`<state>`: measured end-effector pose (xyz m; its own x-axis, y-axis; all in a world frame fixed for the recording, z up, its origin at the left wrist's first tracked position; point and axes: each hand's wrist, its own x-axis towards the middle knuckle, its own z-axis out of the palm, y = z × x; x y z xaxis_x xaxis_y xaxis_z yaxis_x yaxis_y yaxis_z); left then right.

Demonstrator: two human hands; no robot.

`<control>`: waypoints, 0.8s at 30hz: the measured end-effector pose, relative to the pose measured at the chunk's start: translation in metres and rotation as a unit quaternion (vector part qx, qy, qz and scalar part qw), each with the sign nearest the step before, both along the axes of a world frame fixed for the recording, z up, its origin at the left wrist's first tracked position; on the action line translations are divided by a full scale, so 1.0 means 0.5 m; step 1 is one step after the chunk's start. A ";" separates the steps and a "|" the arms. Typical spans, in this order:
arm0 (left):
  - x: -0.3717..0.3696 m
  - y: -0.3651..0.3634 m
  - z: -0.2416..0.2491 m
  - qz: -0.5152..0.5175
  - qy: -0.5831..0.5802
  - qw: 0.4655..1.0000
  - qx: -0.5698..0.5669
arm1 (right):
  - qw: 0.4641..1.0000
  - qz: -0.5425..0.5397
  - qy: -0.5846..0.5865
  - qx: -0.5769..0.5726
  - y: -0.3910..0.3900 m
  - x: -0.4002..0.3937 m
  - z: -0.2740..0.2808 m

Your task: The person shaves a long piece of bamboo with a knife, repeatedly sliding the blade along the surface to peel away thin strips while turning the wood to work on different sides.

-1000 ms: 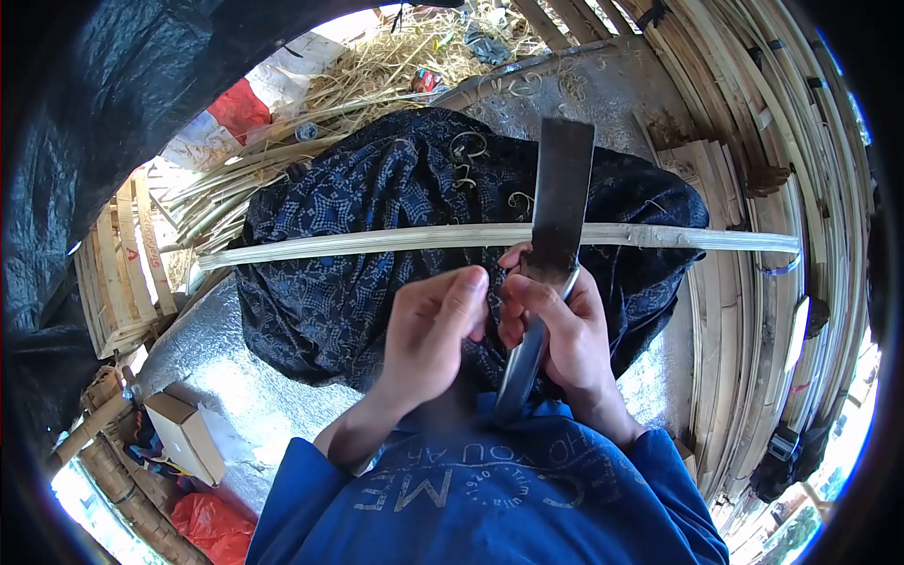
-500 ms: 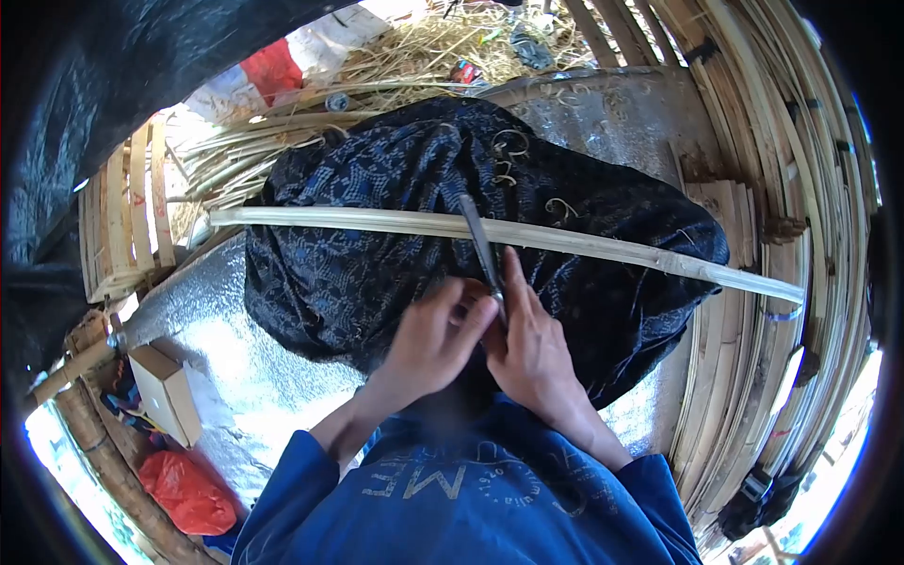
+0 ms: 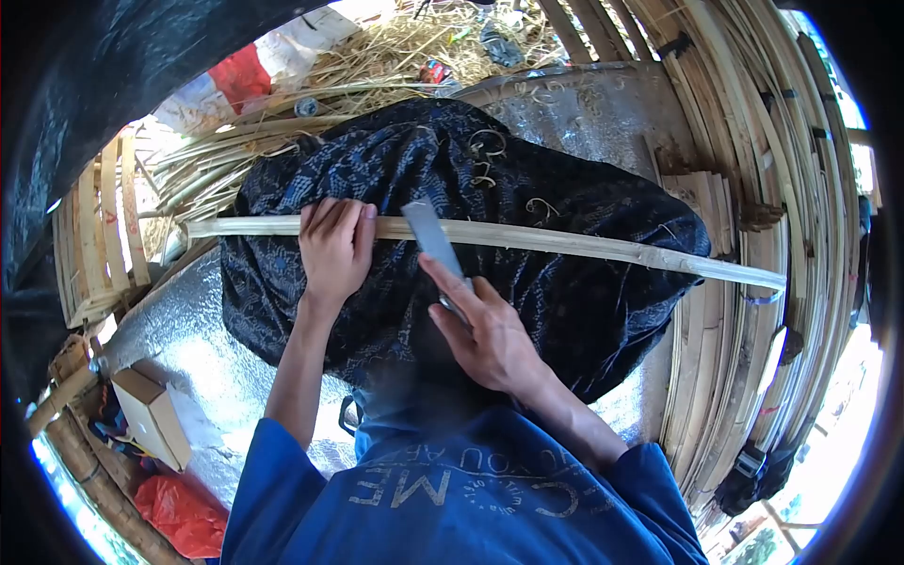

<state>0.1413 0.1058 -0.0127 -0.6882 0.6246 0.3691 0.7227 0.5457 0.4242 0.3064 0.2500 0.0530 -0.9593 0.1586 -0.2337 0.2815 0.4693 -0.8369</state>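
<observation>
A long pale bamboo strip point(image 3: 556, 241) lies across my lap, over a dark patterned cloth point(image 3: 395, 160). My left hand point(image 3: 335, 247) is closed around the strip left of its middle, fingers over the far side and thumb on top. In my right hand point(image 3: 494, 339) is a knife point(image 3: 429, 234), gripped by the handle with the index finger along the blade. The broad grey blade overlaps the strip just right of my left hand, its tip pointing away from me. A few curled shavings point(image 3: 485, 155) rest on the cloth beyond the strip.
Stacked bamboo slats point(image 3: 725, 339) line the right side. A silvery mat point(image 3: 574, 113) spreads underneath. At the lower left are a cardboard box point(image 3: 151, 419) and a red plastic bag point(image 3: 184, 513). Loose straw-like shavings point(image 3: 377, 61) cover the ground at the back.
My left hand has left the knife handle area and moved left onto the bamboo strip. The knife has shifted left, its flat blade now turned more towards view.
</observation>
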 end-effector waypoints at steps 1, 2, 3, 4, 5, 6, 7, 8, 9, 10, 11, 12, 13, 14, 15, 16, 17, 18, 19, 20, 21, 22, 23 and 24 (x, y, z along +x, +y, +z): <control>0.002 -0.001 -0.001 -0.006 -0.001 1.000 0.001 | 1.000 -0.006 -0.001 0.001 -0.007 -0.006 -0.007; 0.003 -0.004 -0.002 -0.003 0.002 1.000 -0.027 | 1.000 -0.013 0.012 0.002 -0.015 -0.011 -0.019; 0.003 -0.005 -0.003 0.002 0.005 0.999 -0.053 | 0.999 -0.020 0.025 0.004 -0.019 -0.015 -0.030; 0.003 -0.002 -0.003 0.005 0.008 0.999 -0.054 | 0.999 -0.024 0.023 -0.011 -0.018 -0.016 -0.037; 0.004 0.001 -0.003 0.003 0.006 0.999 -0.054 | 0.999 -0.026 0.021 -0.011 -0.019 -0.012 -0.042; 0.006 0.003 -0.002 0.004 0.004 0.998 -0.065 | 0.999 -0.033 0.015 -0.007 -0.019 -0.008 -0.045; 0.006 0.004 0.000 0.003 0.003 0.997 -0.076 | 0.999 -0.041 0.010 -0.004 -0.020 -0.005 -0.046; 0.004 0.004 -0.003 0.000 0.004 0.997 -0.077 | 0.999 -0.044 0.010 -0.006 -0.021 -0.006 -0.042; 0.003 0.004 -0.008 -0.002 0.011 0.996 -0.085 | 0.998 -0.055 -0.012 -0.001 -0.022 -0.007 -0.036; 0.003 0.003 -0.010 -0.003 0.016 0.995 -0.094 | 0.997 -0.064 -0.034 0.003 -0.024 -0.007 -0.033; 0.004 0.003 -0.010 -0.005 0.016 0.995 -0.097 | 0.997 -0.066 -0.035 -0.001 -0.025 -0.005 -0.034; 0.003 0.005 -0.010 -0.006 0.017 0.994 -0.105 | 0.997 -0.074 -0.034 0.007 -0.028 -0.003 -0.037; 0.003 0.006 -0.009 -0.006 0.017 0.994 -0.112 | 0.996 -0.082 -0.032 0.015 -0.030 -0.002 -0.040; 0.003 0.007 -0.010 -0.007 0.017 0.993 -0.114 | 0.996 -0.083 -0.033 0.013 -0.032 0.000 -0.043; 0.004 0.007 -0.012 -0.010 0.021 0.993 -0.116 | 0.996 -0.086 -0.023 0.017 -0.033 0.004 -0.048; 0.004 0.008 -0.014 -0.013 0.025 0.993 -0.117 | 0.996 -0.089 -0.012 0.021 -0.034 0.007 -0.052; 0.004 0.009 -0.015 -0.014 0.025 0.993 -0.118 | 0.996 -0.090 -0.013 0.020 -0.035 0.010 -0.057; 0.004 0.009 -0.017 -0.014 0.026 0.993 -0.115 | 0.995 -0.095 -0.003 0.024 -0.036 0.014 -0.061; 0.004 0.009 -0.018 -0.014 0.027 0.993 -0.112 | 0.994 -0.101 0.007 0.028 -0.037 0.016 -0.063; 0.005 0.009 -0.018 -0.014 0.027 0.993 -0.112 | 0.994 -0.101 0.006 0.028 -0.038 0.017 -0.062; 0.006 0.009 -0.016 -0.016 0.028 0.993 -0.117 | 0.994 -0.103 0.001 0.036 -0.039 0.019 -0.059; 0.005 0.009 -0.016 -0.017 0.029 0.992 -0.121 | 0.993 -0.105 -0.003 0.045 -0.039 0.019 -0.057; 0.006 0.008 -0.016 -0.017 0.029 0.992 -0.122 | 0.994 -0.105 -0.003 0.044 -0.040 0.023 -0.057; 0.003 0.009 -0.017 -0.017 0.029 0.993 -0.113 | 0.991 -0.119 0.013 0.061 -0.039 0.027 -0.058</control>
<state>0.1428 0.1102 -0.0212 -0.6475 0.7182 0.2550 0.7616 0.5977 0.2505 0.3198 0.2306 0.0238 -0.8964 0.4073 -0.1749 0.3760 0.4896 -0.7867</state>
